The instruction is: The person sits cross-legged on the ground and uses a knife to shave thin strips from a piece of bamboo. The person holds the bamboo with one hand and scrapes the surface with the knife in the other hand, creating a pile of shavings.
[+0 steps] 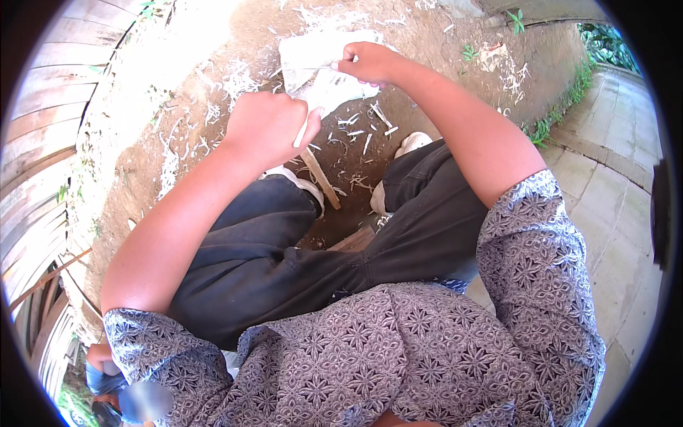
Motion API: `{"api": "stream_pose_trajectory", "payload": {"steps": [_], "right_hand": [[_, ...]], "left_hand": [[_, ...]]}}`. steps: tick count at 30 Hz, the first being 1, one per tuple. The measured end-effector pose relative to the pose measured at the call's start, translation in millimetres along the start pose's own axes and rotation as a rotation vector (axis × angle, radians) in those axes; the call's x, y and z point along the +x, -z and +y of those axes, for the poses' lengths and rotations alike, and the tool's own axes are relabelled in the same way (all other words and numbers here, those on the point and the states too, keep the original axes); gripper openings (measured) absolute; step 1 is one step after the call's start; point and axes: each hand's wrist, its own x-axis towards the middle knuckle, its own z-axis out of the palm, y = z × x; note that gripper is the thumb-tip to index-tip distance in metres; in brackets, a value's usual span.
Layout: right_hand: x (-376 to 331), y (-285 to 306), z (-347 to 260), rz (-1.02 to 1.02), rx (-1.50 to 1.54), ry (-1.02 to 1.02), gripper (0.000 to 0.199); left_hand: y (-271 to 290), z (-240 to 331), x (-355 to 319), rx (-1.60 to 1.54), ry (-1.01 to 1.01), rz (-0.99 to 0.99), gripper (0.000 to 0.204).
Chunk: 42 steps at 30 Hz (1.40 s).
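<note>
My left hand (267, 122) is closed in a fist, and a short pale piece (302, 133) like a wooden strip sticks out beside the thumb. Further off and to the right, my right hand (366, 62) is pinched on a thin pale sliver (313, 68) that points left. Its exact kind is hard to make out against the bright white sack (299, 50) spread on the ground beneath. Between my feet, a longer flat wooden stick (321, 179) slants up toward the left hand. Whether it touches that hand cannot be seen.
Pale wood shavings (238, 80) litter the dirt ground (267, 21). My shoes (413, 142) flank the stick. A slatted wooden wall (53, 92) curves along the left, and concrete paving (605, 178) lies to the right. Another person (107, 377) is at the lower left.
</note>
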Motion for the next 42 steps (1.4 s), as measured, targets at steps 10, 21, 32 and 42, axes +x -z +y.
{"api": "stream_pose_trajectory", "payload": {"steps": [10, 21, 32, 42], "right_hand": [[13.2, -28.7, 25.8, 0.183, -0.154, 0.139, 0.038], [41.1, -31.6, 37.5, 0.216, -0.229, 0.156, 0.044], [5.5, -0.2, 13.0, -0.038, -0.058, 0.021, 0.05], [27.9, -29.2, 36.3, 0.209, -0.18, 0.124, 0.051]], "left_hand": [[-2.1, 10.9, 4.7, 0.016, 0.015, -0.081, 0.05], [1.6, 9.2, 7.3, 0.033, 0.003, -0.075, 0.046], [-7.7, 7.7, 3.7, 0.041, -0.083, -0.033, 0.034], [-8.4, 15.1, 10.2, 0.007, -0.055, -0.077, 0.036]]}}
